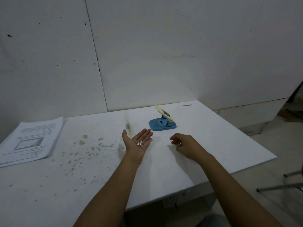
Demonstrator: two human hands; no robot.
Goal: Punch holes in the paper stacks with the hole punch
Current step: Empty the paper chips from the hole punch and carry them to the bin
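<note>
Honestly, those paper dots [139, 143] are risking spilling: left hand [139, 143] is lying flat open, right hand [185, 145] is curling loosely, holding nothing.

bare workroom | white panel wall [164, 46] | stained white table [82, 169]

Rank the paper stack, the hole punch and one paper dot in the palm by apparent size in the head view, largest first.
1. paper stack, though it lies nearer the camera, which inflates it
2. hole punch
3. paper dot on the open left hand, by far the smallest
</note>
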